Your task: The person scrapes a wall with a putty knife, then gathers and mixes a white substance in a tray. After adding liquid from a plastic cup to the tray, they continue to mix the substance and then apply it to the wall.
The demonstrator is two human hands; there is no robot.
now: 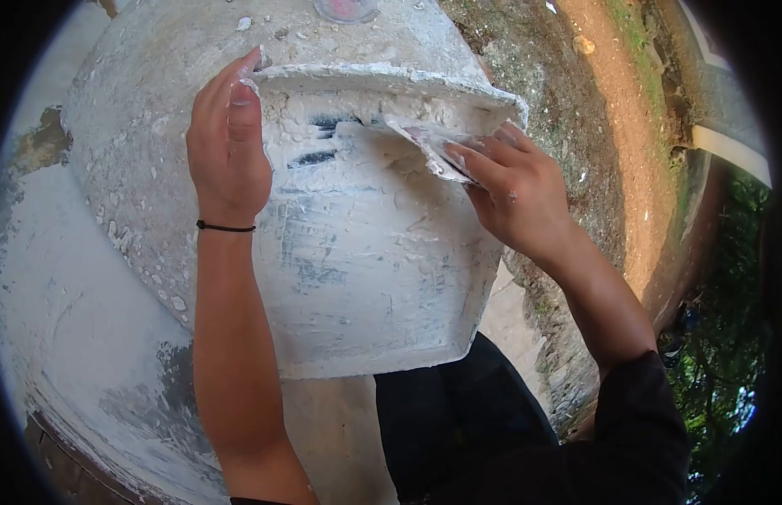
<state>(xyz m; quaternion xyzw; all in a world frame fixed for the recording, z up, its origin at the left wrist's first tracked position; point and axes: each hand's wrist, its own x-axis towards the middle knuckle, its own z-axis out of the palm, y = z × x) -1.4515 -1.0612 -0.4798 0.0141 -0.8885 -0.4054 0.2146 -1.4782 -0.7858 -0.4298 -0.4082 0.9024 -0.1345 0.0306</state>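
A wide tub (357, 328), caked with whitish plaster, sits tilted in front of me with its inner floor facing up. My left hand (229, 147) holds its upper left edge, fingers together and thumb along the rim. My right hand (521, 189) grips a flat, plaster-smeared scraper (426, 150) inside the tub, near the upper right. Thick wet plaster (294, 108) lies along the tub's far wall. Dark streaks show through left of the scraper's tip. The scraper's handle is mostly hidden by my fingers.
Beneath the tub is a rough, plaster-spotted grey surface (147, 126). A round translucent object (347, 8) is at the top edge. Bare brown soil (639, 194) runs along the right, with greenery (736, 362) beyond. My dark-clothed leg (458, 404) is below the tub.
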